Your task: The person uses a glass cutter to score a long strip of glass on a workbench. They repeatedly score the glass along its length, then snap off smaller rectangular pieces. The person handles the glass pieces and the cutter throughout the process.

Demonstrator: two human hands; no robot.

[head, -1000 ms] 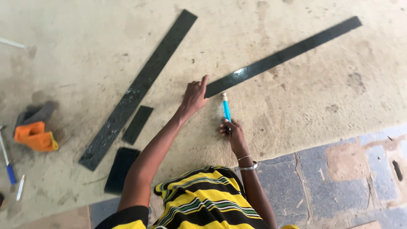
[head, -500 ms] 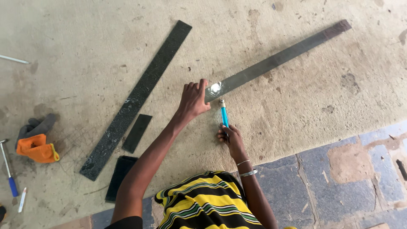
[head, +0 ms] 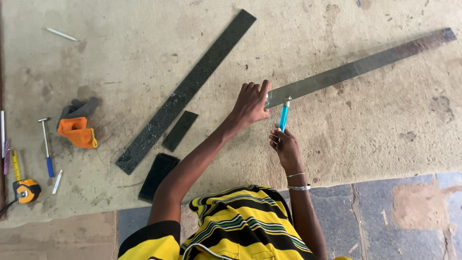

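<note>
Hands (head: 250,103) on long glass strip (head: 358,69)

Long strip (head: 358,68): grey, reflective, with a pale sheen
Tool (head: 284,117) in the right hand (head: 286,147): bright blue handle, silver head
Second long strip (head: 185,91): black with fine pale speckles
Two short offcuts (head: 179,130) (head: 158,176): same speckled black
Glove (head: 77,129): orange with grey
Tape measure (head: 26,190): yellow and black
Small hammer (head: 46,146): metal head, blue grip
Shirt (head: 240,226): yellow and black stripes with thin green and white lines
Mat (head: 120,48): beige, stained
</note>
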